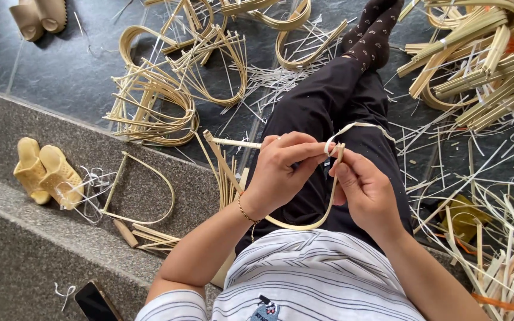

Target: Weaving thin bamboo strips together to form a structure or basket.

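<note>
Seated on a stone step, a person's left hand (278, 169) and right hand (365, 191) pinch a bent bamboo strip (304, 224) over the lap, finished bamboo loops (156, 110) heaped on the floor (60, 65).

Both bare forearms come up from the lower edge of the frame and meet near its middle, above the lap. The left hand (278, 172), with a thin bracelet at its wrist, is curled with the knuckles up, its fingers (304, 148) stretched to the right and pinched together at the tips. The right hand (367, 193) sits just right of it and slightly lower, palm turned inward, its thumb and forefinger raised and closed against the left fingertips.
</note>
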